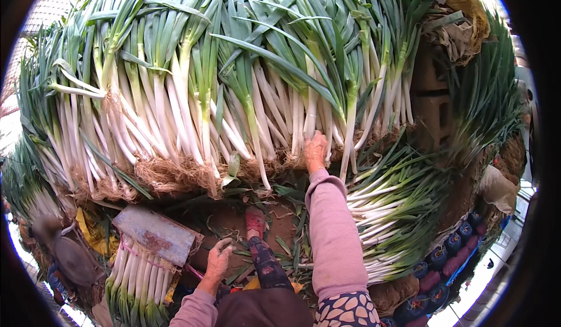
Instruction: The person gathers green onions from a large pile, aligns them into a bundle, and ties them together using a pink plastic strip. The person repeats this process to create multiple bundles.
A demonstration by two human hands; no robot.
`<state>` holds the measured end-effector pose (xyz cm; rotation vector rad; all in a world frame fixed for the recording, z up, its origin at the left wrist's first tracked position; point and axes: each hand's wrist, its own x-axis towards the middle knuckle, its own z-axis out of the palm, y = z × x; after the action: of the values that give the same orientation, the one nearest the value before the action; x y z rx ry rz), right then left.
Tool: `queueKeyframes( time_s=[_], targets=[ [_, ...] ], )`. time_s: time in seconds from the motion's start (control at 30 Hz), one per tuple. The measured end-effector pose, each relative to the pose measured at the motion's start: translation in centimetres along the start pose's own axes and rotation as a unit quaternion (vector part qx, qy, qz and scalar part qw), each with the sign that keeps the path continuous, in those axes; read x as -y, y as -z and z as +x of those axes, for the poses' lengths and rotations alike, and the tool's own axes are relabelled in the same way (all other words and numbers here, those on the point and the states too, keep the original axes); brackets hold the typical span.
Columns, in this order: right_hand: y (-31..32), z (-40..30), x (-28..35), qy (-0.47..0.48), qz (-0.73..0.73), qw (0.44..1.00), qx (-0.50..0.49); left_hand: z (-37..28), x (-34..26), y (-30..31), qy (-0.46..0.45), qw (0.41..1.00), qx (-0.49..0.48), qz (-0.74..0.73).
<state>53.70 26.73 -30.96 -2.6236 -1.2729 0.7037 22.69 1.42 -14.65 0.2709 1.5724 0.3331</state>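
Across the top stands a broad heap of long green onions (171, 103), their white stalks down and matted roots facing me. My right hand (316, 151) reaches forward to the heap's lower edge, its fingers closed around the lower white part of a thick onion stalk (311, 103). My left hand (219, 257) hangs low near my lap, holding nothing, with fingers bent and apart. To its left, a trimmed row of green onions (140, 279) lies with its root ends against a worn metal-faced block (155, 233). A pink tie (127, 246) crosses those stalks.
Peeled green onions (385, 213) lie piled to the right of my forearm. My red shoe (255, 220) rests on leaf-strewn soil (280, 222). Concrete blocks (431, 108) stand at the right, below crumpled sacking (460, 29). Dark bundles (438, 257) line the far lower right.
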Motion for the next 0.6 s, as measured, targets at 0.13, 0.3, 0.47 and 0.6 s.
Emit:
queueKeyframes(
  time_s=[0.13, 0.3, 0.47, 0.6],
  targets=[
    [-0.3, -3.1, 2.9, 0.076, 0.143, 0.985, 0.064, -0.6, -0.3, -1.6, -0.028, 0.999, -0.030, 0.011],
    [-1.7, -3.0, 1.4, -0.001, 0.083, 0.991, 0.105, -5.5, -3.6, -9.5, -0.018, 0.992, 0.093, 0.085],
    [0.0, -1.8, -3.0, 0.019, 0.198, 0.975, 0.096, -10.5, 0.1, -13.9, -0.010, 0.970, 0.218, 0.110],
    [-0.1, -2.8, -1.1, 0.020, 0.115, 0.990, 0.074, -11.1, 2.0, -14.4, -0.034, 0.968, 0.214, 0.125]
  ],
)
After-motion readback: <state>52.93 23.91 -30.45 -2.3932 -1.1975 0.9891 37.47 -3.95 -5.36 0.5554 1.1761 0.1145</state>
